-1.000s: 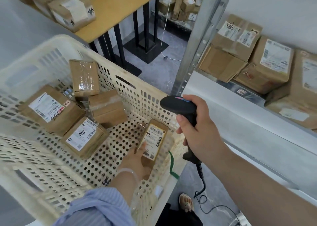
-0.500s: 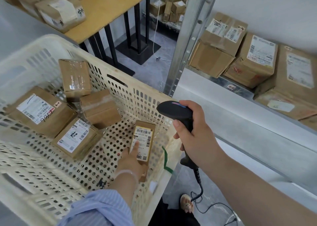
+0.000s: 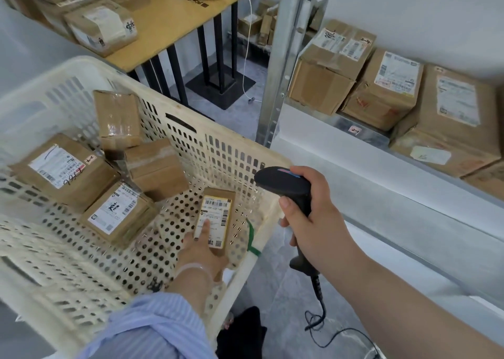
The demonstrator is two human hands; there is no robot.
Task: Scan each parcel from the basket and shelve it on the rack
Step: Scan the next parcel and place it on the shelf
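We hold the small parcel point(image 3: 215, 218) in the left hand point(image 3: 203, 252), inside the basket point(image 3: 226, 151) near its right wall. The thumb lies across the label, and the other fingers are hidden behind the box, so we take it as a closed grip around the parcel. The label faces up, barcode at the far end of it and uncovered.

The right hand point(image 3: 313, 216) is wrapped shut around the handle of the scanner point(image 3: 283, 185). The scanner head sits above the basket's right rim and points left and down toward the label. Whether the trigger is pressed we cannot tell. Its cord point(image 3: 319, 312) trails down to the floor.

4 other parcels point(image 3: 65, 171) lie in the basket on the far left side, well apart from the one in hand. Of these, 2 show labels and 2 show plain cardboard.

Step in hand, as we judge it: scanning this parcel, label presented and scanner aimed.

Next move, as we judge it: confirm the read, then lift the parcel clear of the basket wall and carry it right to the rack point(image 3: 362, 135). The shelf there carries several boxes point(image 3: 324, 85) packed close together, so we need to find a gap or stack on top. The shelf edge bears a small tag, too small for us to read surely.
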